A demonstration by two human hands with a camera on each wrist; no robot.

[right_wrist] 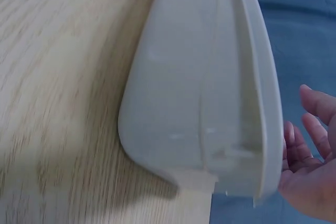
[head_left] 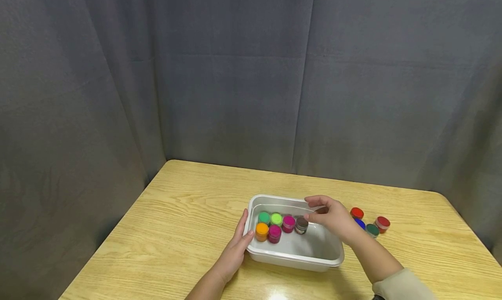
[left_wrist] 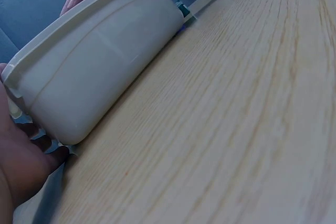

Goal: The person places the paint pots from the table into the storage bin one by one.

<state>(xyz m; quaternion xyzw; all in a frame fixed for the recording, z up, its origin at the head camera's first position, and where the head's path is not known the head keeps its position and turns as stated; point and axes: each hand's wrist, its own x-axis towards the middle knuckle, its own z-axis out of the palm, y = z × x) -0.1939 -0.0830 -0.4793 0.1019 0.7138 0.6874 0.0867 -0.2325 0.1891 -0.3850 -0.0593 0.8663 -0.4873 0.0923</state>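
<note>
A white plastic tub [head_left: 292, 258] stands on the wooden table. At its left end, my left hand [head_left: 234, 252] grips the wall, thumb at the rim and fingers along the outside. Several small paint jars stand upright inside: orange [head_left: 262, 231], teal green [head_left: 264, 217], light green [head_left: 276, 219], two magenta, one in the back row [head_left: 288, 224] and one in front [head_left: 274, 234], and a dark brown jar [head_left: 301, 225]. My right hand [head_left: 333, 217] hovers over the tub's right part, thumb tip beside the brown jar. In the right wrist view its fingers [right_wrist: 317, 103] are loosely spread, holding nothing.
Right of the tub, more jars stand on the table [head_left: 176, 230]: red [head_left: 357, 213], blue [head_left: 360, 223], dark green [head_left: 372, 230] and dark red [head_left: 382, 224]. My right forearm passes in front of them. Grey curtains [head_left: 235, 95] hang behind the table and at both sides.
</note>
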